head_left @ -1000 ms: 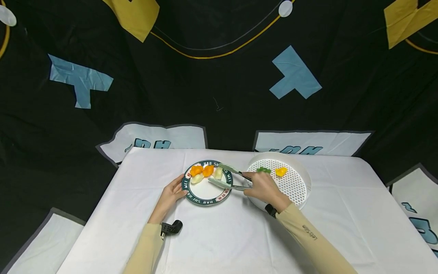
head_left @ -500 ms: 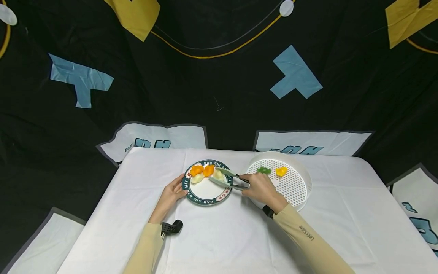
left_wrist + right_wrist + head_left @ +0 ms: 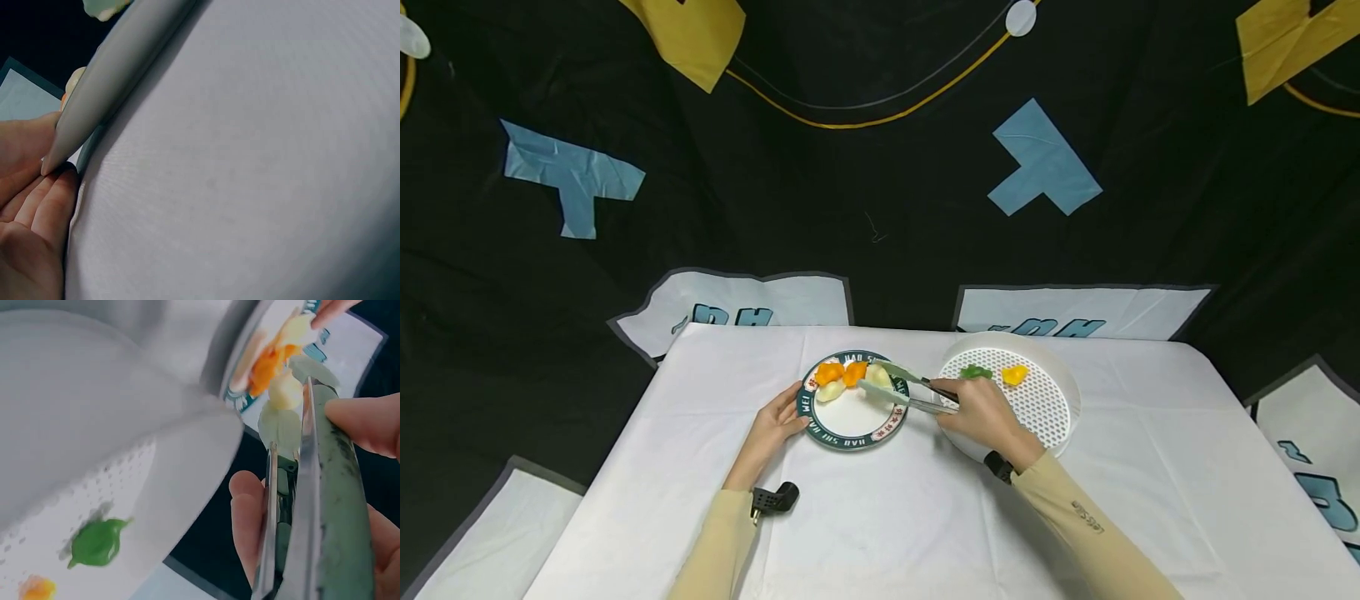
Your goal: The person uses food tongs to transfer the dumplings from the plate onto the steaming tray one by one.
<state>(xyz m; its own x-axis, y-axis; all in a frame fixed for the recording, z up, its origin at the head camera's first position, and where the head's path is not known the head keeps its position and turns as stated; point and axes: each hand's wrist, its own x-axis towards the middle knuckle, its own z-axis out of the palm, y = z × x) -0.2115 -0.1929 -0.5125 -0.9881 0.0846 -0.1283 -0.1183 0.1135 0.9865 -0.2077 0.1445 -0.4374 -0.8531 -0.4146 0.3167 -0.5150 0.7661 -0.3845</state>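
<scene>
My left hand point(image 3: 771, 427) holds the left rim of a round plate point(image 3: 850, 442) with a green lettered border. In the left wrist view its thumb lies over the rim and the fingers are beneath. The plate's far half carries two orange pieces point(image 3: 830, 374) and two pale yellow ones. My right hand point(image 3: 981, 410) grips metal tongs point(image 3: 931, 407) with pale green heads, thumb on one arm and fingers on the other. Those heads reach over the plate, one on each side of the right-hand pale yellow piece point(image 3: 285, 390); whether both touch it I cannot tell.
A round white basket point(image 3: 1070, 408) with a perforated bottom stands right of the plate, partly under my right hand. In it lie a small green piece point(image 3: 97, 542) and a yellow one point(image 3: 1015, 375). White cloth point(image 3: 880, 525) covers the table; a black curtain hangs behind.
My right hand and the tongs shift slightly left, then back right. The tong heads stay around the pale yellow piece. My left hand keeps its hold on the plate.
</scene>
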